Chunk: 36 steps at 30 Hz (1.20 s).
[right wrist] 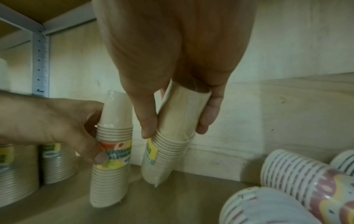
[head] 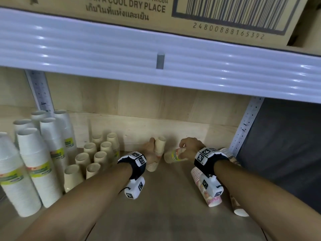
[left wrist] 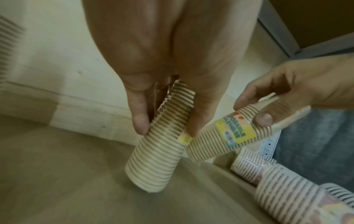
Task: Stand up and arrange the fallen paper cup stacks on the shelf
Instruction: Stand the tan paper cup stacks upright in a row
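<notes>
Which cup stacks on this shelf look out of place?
The patterned stacks lie toppled at the shelf's right end, while the beige stacks stand upright. The left hand and right hand each hold a beige stack not yet set in line.

On the cardboard box [head: 173, 13] above me I read "IN A COOL DRY PLACE", a line of Thai under it, and the number 24800888165392 beneath a barcode [head: 234, 13]. The label [left wrist: 232, 133] on the beige cup stack [left wrist: 220, 136] I hold shows "DISPOSABLE"; the second word is too blurred.
</notes>
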Each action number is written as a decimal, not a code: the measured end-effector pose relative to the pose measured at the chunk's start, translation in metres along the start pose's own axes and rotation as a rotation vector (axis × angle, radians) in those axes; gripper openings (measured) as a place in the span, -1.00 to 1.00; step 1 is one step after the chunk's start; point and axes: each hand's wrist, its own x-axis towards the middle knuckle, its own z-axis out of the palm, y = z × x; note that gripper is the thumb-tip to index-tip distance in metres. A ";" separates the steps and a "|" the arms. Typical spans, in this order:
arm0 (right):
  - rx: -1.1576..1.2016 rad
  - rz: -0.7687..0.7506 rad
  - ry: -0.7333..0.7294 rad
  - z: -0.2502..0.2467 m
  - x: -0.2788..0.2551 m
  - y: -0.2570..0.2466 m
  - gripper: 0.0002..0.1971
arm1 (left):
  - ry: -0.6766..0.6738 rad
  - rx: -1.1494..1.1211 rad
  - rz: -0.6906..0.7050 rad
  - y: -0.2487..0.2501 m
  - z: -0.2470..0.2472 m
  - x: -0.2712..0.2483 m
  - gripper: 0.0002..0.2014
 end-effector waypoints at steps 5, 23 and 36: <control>0.020 -0.074 -0.035 0.000 -0.014 -0.020 -0.53 | 0.007 -0.069 0.038 -0.002 0.007 -0.026 -0.35; 0.004 -0.042 -0.121 0.002 -0.045 -0.067 -0.52 | -0.065 -0.095 0.028 0.006 -0.019 -0.066 -0.35; 0.021 -0.043 -0.086 -0.010 -0.045 -0.070 -0.58 | 0.012 -0.043 0.087 0.032 -0.040 -0.056 -0.61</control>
